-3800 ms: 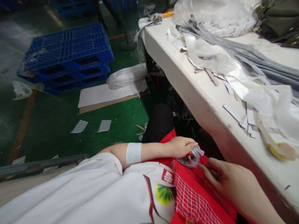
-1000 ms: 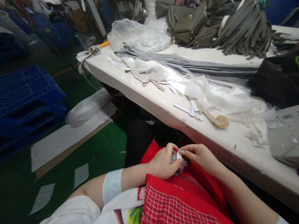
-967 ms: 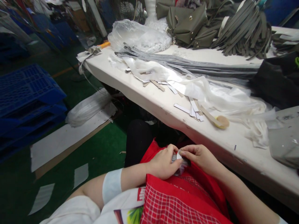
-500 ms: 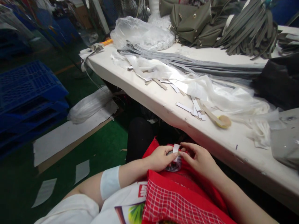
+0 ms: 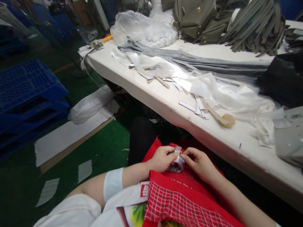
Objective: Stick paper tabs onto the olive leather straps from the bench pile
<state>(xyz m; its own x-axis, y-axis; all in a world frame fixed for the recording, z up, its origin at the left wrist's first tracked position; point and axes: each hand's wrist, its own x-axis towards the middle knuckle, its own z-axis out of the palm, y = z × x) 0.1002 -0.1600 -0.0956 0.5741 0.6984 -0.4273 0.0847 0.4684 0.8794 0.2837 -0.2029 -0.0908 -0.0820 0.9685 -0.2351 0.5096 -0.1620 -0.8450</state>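
Over my lap, my left hand (image 5: 162, 160) is closed, its thumb pressing a small whitish strip (image 5: 178, 149) against a clear, shiny plastic bundle (image 5: 177, 166). My right hand (image 5: 198, 162) meets it from the other side, thumb and forefinger pinched together at the strip's edge. The fingertips of both hands nearly touch. Beneath them lies a red apron (image 5: 180, 179) with a white-checked flap (image 5: 170, 197). What the plastic bundle is, I cannot make out, as the left fingers cover part of it.
The white-covered table (image 5: 151, 101) slants along the right. On it lie paper strips (image 5: 199, 107), sheer white material (image 5: 205, 85), grey straps (image 5: 189, 63), a tape roll (image 5: 228, 120) and olive bags (image 5: 196, 19). Blue pallets (image 5: 30, 91) and cardboard (image 5: 71, 135) lie on the floor at left.
The white strip has tilted and now lies more folded over the plastic bundle. My right hand's fingers have drawn closer together, while my left hand keeps its hold. The camera view has shifted slightly.
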